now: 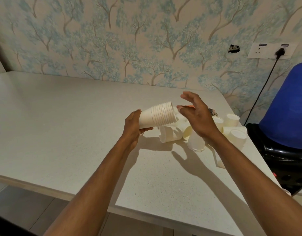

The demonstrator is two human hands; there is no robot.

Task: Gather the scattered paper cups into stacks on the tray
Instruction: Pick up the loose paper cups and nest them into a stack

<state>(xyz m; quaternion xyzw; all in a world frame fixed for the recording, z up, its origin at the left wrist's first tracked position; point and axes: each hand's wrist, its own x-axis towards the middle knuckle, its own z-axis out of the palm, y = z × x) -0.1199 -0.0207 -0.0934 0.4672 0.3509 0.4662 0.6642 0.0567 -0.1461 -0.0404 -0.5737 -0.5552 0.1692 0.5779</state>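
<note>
I note a nested stack of white paper cups [157, 116] held on its side above the table [61, 125], rims pointing right, bases to the left. My left hand [132, 129] is closed around the base end of that stack, thumb underneath and fingers over the top. My right hand [196, 116] hovers just beside the open rims, fingers spread wide and holding nothing, not touching the stack as far as I can see.

Below and to the right lie the loose cups [169, 135], scattered on the tabletop near its far right corner: some on their sides, one upside down [196, 142] under my right wrist, others upright near the edge [232, 120]. Several touch one another. Something dark and patterned [213, 112] shows behind my right hand; I cannot tell what it is.

The table is pale and speckled. Behind it stands a wall with tree-patterned wallpaper [129, 40], a socket plate [271, 51] with a black cable plugged in. To the right of the table is a blue bottle [288, 106] on a black stand.
</note>
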